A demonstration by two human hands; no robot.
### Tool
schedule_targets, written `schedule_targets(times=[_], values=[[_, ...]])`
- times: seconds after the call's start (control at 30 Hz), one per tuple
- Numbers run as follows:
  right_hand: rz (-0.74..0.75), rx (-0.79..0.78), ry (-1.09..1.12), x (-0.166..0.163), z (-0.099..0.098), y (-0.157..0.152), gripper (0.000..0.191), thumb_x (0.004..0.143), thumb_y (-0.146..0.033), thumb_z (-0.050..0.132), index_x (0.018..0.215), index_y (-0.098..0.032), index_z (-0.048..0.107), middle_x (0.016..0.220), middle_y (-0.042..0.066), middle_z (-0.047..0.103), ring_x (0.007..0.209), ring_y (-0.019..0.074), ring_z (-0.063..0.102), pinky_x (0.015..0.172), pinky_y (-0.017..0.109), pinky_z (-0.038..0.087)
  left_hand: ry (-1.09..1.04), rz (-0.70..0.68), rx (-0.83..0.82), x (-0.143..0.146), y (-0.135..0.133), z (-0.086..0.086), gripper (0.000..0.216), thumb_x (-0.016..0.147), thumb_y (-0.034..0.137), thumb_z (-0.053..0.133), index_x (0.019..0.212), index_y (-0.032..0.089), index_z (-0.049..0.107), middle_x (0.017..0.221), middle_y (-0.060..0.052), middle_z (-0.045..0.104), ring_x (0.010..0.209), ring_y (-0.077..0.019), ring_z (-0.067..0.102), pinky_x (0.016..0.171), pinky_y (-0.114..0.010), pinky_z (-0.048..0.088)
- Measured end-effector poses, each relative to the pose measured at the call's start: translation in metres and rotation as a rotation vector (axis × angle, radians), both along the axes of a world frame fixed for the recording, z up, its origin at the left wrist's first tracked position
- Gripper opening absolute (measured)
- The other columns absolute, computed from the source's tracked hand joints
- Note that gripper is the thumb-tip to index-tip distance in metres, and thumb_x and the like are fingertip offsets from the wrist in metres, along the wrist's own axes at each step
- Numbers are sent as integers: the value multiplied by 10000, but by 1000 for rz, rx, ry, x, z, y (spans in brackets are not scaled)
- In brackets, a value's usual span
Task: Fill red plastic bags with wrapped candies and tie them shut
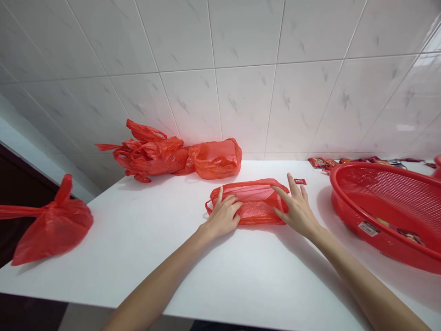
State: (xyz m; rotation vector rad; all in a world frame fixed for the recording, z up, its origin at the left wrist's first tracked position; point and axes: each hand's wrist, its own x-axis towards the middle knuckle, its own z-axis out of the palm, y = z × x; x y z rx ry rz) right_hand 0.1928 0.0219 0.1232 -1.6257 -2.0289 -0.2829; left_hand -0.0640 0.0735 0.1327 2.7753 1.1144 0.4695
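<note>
A red plastic bag [257,211] lies on the white table in front of me, its mouth spread wide and facing up. At its left end rests my left hand [224,214], with some fingers reaching over the rim into the mouth. My right hand [295,207] is at the bag's right end, fingers spread, the thumb and a finger at the rim. Neither hand is closed round the plastic. Just beyond the right hand lies a small red packet [300,181].
A red plastic basket [347,202] with a few small packets inside stands at the right. Behind it, several packets [317,162] lie along the tiled wall. Crumpled red bags [151,154] and another red bag [217,158] lie at the back. A knotted red bag [55,227] sits at the left edge.
</note>
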Motion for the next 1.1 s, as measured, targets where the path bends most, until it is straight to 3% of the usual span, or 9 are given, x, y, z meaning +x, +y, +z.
schedule_targets(times=[0.1, 0.17, 0.33, 0.5, 0.67, 0.87, 0.97, 1.1], values=[[101, 146, -37, 2, -2, 2, 425, 939, -162, 524, 1360, -180, 576, 1621, 246, 286, 1497, 357, 311, 1151, 625, 307, -23, -24, -8, 0, 0, -2, 392, 828, 89, 474, 1129, 202, 699, 1145, -78, 706, 1229, -272, 590, 1255, -658, 3], [140, 162, -92, -1, -3, 2, 340, 957, -139, 479, 1250, -182, 646, 1579, 221, 393, 1468, 337, 375, 1160, 607, 307, -21, -42, -19, 0, -1, -3, 388, 829, 86, 471, 1119, 200, 703, 1134, -68, 714, 1262, -272, 576, 1263, -639, -6], [174, 48, -207, -13, -11, 5, 288, 925, -81, 471, 1024, -178, 723, 1435, 146, 597, 1431, 342, 433, 1178, 601, 287, -21, -100, -36, 2, -3, -1, 358, 839, 105, 482, 1087, 208, 719, 1144, -50, 728, 1339, -284, 525, 1259, -634, -47], [198, -89, -202, -17, -12, 6, 383, 889, -31, 439, 1130, -171, 702, 1278, 109, 708, 1448, 355, 402, 1192, 645, 202, -29, -33, 35, -3, 8, 6, 395, 859, 87, 434, 1058, 232, 743, 1108, -44, 739, 1311, -277, 543, 1239, -668, -71], [130, -321, -166, -18, 0, 3, 424, 925, -217, 481, 1317, -126, 611, 1138, 155, 753, 1485, 411, 302, 1156, 740, 86, 154, 104, -84, -16, 21, 12, 379, 777, 83, 507, 1034, 201, 758, 1113, -114, 714, 1346, -360, 491, 1161, -774, -73], [-78, -486, -229, -13, 18, 0, 540, 816, -255, 528, 1313, -54, 590, 1105, 206, 743, 1504, 445, 222, 1149, 749, 44, 180, 155, -154, -28, 24, 16, 389, 714, 63, 521, 997, 224, 734, 1177, -97, 690, 1331, -339, 497, 1137, -783, -97], [-62, -458, -222, -9, 19, -2, 502, 775, -191, 522, 1258, -104, 630, 1119, 178, 744, 1499, 450, 237, 1136, 767, 50, 159, 125, -144, -28, 22, 16, 374, 698, 63, 520, 957, 225, 734, 1170, -87, 704, 1343, -348, 488, 1133, -782, -111], [78, -232, -135, -7, 15, -2, 388, 803, -114, 501, 1131, -194, 692, 1227, 99, 728, 1490, 409, 295, 1165, 737, 11, 24, 33, -68, -23, 18, 16, 390, 753, 74, 485, 1000, 242, 736, 1179, -44, 724, 1334, -305, 518, 1163, -713, -170]])
